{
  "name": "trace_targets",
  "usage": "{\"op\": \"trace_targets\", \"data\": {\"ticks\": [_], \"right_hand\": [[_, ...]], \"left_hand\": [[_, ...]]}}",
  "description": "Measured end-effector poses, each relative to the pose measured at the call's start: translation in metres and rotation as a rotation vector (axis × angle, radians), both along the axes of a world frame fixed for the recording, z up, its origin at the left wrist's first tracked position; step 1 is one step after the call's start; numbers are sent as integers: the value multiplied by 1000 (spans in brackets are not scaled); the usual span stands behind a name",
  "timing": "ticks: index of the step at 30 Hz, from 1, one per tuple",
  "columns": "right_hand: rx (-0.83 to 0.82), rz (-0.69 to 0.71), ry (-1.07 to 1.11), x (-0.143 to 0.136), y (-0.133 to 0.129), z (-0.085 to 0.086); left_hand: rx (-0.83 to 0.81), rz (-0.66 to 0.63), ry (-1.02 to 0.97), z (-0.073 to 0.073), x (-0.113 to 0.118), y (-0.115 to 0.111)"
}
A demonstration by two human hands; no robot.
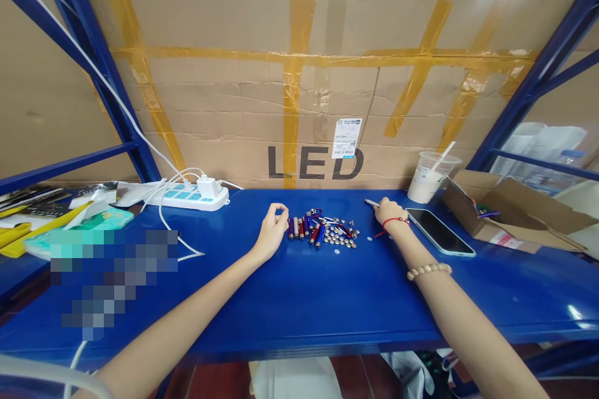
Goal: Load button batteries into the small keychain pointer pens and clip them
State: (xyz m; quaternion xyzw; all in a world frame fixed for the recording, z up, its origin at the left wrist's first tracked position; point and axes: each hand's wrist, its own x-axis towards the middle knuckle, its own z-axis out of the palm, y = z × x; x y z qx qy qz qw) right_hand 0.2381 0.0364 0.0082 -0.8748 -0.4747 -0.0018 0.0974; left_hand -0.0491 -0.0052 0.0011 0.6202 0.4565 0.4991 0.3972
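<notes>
My left hand (271, 234) rests on the blue table with its fingers curled in, just left of a row of small metal tubes (299, 228) in red, purple and blue, like mini flashlights. Whatever its fingertips may pinch is hidden. My right hand (390, 213) is closed around a slim, pale, pen-like stick (371, 202) that points left. Between the hands lie a blue tube (320, 235), carabiner clips (327, 221) and several round silver button cells (340, 240). A small white disc (337, 251) lies in front of them.
A phone (440, 232) lies right of my right hand. Behind it are a drink cup with a straw (429, 177) and an open cardboard box (510, 212). A power strip (187, 196) with cables stands at the back left. Taped cardboard (224, 106) walls the rear edge.
</notes>
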Motion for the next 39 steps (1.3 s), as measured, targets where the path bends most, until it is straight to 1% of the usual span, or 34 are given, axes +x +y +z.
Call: {"op": "trace_targets", "data": {"ticks": [5,9,12,14,16,17,19,21,22,24,26,29,32,35,39], "right_hand": [[54,34,-38,-1,0,0],[57,71,-49,-1,1,0],[99,113,-89,-7,-2,6],[180,179,-121,-15,-6,12],[274,316,-139,-26,-10,17],[310,420,-132,-33,-12,19],[346,678,-80,-48,-16,21],[376,925,-6,-65,-21,18],[388,1013,27,-74,-24,15],[369,1143,66,-91,-30,9],[300,1225,82,-104,-36,4],[207,1258,85,-114,-42,-1],[186,1253,95,-114,-42,-3],[203,1268,132,-113,-38,-7],[202,1274,177,-113,-34,-13]], "left_hand": [[2,-1,31,-3,-1,2],[14,-8,67,-6,-2,3],[27,-5,102,-8,-3,4],[32,6,119,-9,-3,4],[36,15,127,-10,-2,5],[37,17,130,-10,-2,5],[37,22,145,-10,-2,5],[41,51,189,-10,-2,4],[53,85,223,-10,-3,4],[99,166,319,-10,-4,5],[149,218,445,-10,-5,5],[186,188,610,-12,-4,5],[210,103,681,-14,-3,6],[226,32,692,-15,-2,7],[205,27,594,-15,-4,9]]}}
